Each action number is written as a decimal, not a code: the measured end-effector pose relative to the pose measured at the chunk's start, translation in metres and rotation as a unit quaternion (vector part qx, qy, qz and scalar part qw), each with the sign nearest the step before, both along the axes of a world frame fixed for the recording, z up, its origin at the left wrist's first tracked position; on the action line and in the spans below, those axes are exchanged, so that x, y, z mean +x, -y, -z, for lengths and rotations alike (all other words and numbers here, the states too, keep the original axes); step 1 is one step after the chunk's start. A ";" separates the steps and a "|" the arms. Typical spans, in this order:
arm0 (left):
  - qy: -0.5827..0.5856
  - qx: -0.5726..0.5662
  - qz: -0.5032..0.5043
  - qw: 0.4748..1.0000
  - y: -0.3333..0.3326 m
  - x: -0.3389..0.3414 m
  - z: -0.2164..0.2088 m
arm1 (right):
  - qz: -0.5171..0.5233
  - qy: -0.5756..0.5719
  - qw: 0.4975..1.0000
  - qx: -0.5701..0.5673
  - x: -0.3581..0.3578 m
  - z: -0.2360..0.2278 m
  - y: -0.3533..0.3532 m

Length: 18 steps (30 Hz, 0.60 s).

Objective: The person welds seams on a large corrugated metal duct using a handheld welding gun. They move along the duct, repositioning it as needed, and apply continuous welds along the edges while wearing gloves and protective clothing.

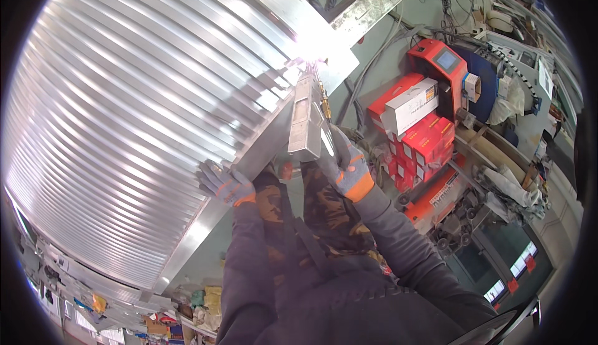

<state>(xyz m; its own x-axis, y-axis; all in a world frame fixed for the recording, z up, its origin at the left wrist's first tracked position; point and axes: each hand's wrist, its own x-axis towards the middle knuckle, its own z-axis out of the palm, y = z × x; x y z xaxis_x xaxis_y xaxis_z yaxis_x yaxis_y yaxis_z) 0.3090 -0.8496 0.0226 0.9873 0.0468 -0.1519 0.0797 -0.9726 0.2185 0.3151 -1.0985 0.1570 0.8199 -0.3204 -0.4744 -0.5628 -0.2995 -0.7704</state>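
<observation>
My right hand (352, 169), in a grey glove with an orange cuff, is closed around a handheld welding gun (304, 124) with a boxy metal body. The gun's tip points away from me into a white glare (314, 46) at the metal frame's edge; the glare hides the joint there. Brass fittings (325, 103) run along the gun's right side. My left hand (228, 184), gloved alike, rests on the near edge of a large ribbed metal panel (137, 114), its fingers stretched over the ribs. A flat metal edge bar (265, 136) runs between the two hands.
Right of me stand red boxes (430, 139) with a white box (410, 106) on top, beside a red machine (439, 64) with a small screen. Cables (374, 58) trail over the floor behind the gun. Cluttered shelves (180, 320) lie at the lower left.
</observation>
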 end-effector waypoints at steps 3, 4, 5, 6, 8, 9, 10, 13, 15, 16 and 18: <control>-0.004 0.012 0.002 1.000 -0.001 0.001 -0.001 | 0.044 -0.021 0.998 0.049 0.007 -0.009 -0.007; 0.002 0.006 0.002 1.000 -0.002 0.001 -0.001 | 0.064 -0.035 0.995 0.073 0.010 -0.013 -0.009; 0.008 -0.001 0.001 1.000 -0.002 0.001 -0.001 | 0.060 -0.030 0.996 0.063 0.010 -0.012 -0.011; 0.014 -0.007 0.001 1.000 -0.002 0.001 -0.002 | 0.056 -0.025 0.997 0.053 0.009 -0.009 -0.011; 0.014 0.002 -0.006 1.000 -0.002 0.003 -0.001 | 0.056 -0.023 0.997 0.052 0.011 -0.009 -0.014; 0.013 0.008 -0.010 1.000 -0.002 0.003 -0.001 | 0.060 -0.027 0.996 0.061 0.014 -0.012 -0.015; 0.008 0.006 -0.011 1.000 -0.002 0.003 -0.002 | 0.064 -0.031 0.995 0.071 0.017 -0.014 -0.016; -0.011 0.001 -0.011 1.000 0.000 0.005 -0.006 | 0.047 -0.057 0.995 0.068 0.028 -0.026 -0.016; -0.030 0.006 -0.010 0.999 -0.001 0.005 -0.008 | 0.028 -0.055 0.998 0.029 0.029 -0.029 -0.017; -0.032 0.003 -0.011 0.999 0.000 0.005 -0.008 | 0.019 -0.054 0.998 0.008 0.029 -0.031 -0.017; -0.035 -0.003 -0.013 0.999 0.000 0.008 -0.010 | 0.015 -0.077 0.996 0.036 0.025 -0.039 -0.014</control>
